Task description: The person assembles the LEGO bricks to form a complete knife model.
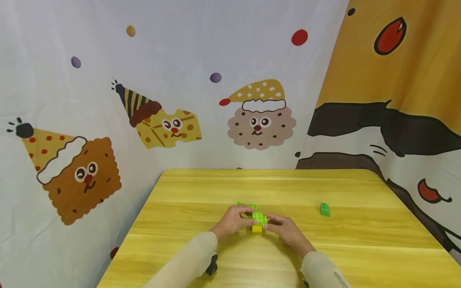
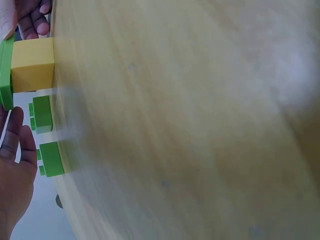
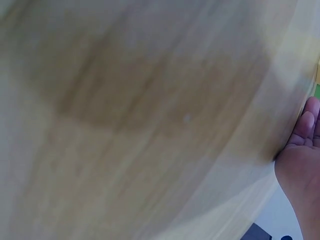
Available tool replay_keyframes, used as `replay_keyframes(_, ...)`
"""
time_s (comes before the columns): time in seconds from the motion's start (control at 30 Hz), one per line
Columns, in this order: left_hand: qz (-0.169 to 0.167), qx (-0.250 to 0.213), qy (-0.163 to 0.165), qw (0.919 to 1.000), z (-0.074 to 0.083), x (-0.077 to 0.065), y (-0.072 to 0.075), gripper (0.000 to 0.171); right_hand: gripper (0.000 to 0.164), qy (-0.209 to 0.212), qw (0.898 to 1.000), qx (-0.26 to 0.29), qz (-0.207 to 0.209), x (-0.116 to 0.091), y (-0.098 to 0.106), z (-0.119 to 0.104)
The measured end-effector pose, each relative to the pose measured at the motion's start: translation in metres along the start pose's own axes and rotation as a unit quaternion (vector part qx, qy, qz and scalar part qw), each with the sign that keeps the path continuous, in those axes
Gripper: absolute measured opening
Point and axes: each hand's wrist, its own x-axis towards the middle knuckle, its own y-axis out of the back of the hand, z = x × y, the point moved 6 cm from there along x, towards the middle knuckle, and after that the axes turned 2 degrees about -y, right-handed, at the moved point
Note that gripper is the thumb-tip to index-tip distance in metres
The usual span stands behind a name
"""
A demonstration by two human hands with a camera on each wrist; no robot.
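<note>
A light green toy building brick (image 1: 257, 216) with studs sits on top of a yellow brick (image 1: 257, 229) near the middle of the table. From the left, my left hand (image 1: 235, 221) holds the green brick, with the thumb in front and fingers behind. On the opposite side, my right hand (image 1: 287, 231) grips its right end between thumb and fingers. In the left wrist view the green brick (image 2: 6, 75) appears as a flat piece against the yellow brick (image 2: 32, 65). Only part of my right hand (image 3: 302, 145) shows in the right wrist view.
Two green bricks, one nearer (image 2: 42, 114) and another (image 2: 51, 159) beside it, stand on the table behind my left hand. A darker green brick (image 1: 325, 210) stands farther right. The wooden table (image 1: 194, 188) meets a printed curtain (image 1: 180, 48) at the back.
</note>
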Motion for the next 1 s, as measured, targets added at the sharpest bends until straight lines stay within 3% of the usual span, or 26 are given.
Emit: replay_keyframes(1.0, 0.015, -0.026, 0.015, 0.9994, -0.0057, -0.0058, -0.0037, 0.036, 0.048, 0.014, 1.000, -0.007, -0.019, -0.0005, -0.0024, 0.0023)
